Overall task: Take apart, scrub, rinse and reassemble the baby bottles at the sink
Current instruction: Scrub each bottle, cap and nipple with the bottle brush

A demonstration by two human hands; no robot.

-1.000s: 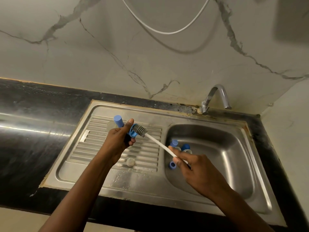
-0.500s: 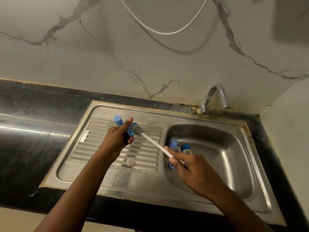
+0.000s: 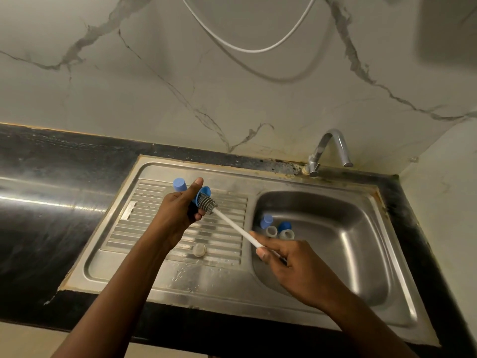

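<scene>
Over drainboard (image 3: pixel 144 228), brush (image 3: pixel 232 224) has slid into blue collar (image 3: pixel 204 192).

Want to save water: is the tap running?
Off: no stream falls from the tap into the sink.

Basin (image 3: pixel 348 241): tap (image 3: pixel 331 148) behind it; bottle parts (image 3: pixel 277 229) inside, by its left wall; draining board (image 3: pixel 144 228) to its left, bearing a cap (image 3: pixel 180 185) at the far edge and a round piece (image 3: pixel 199 250) at the near edge; left hand (image 3: pixel 178 213) holding a collar (image 3: pixel 202 193) above that board; right hand (image 3: pixel 291 262) gripping the brush (image 3: pixel 232 224) over the basin's left rim.
</scene>
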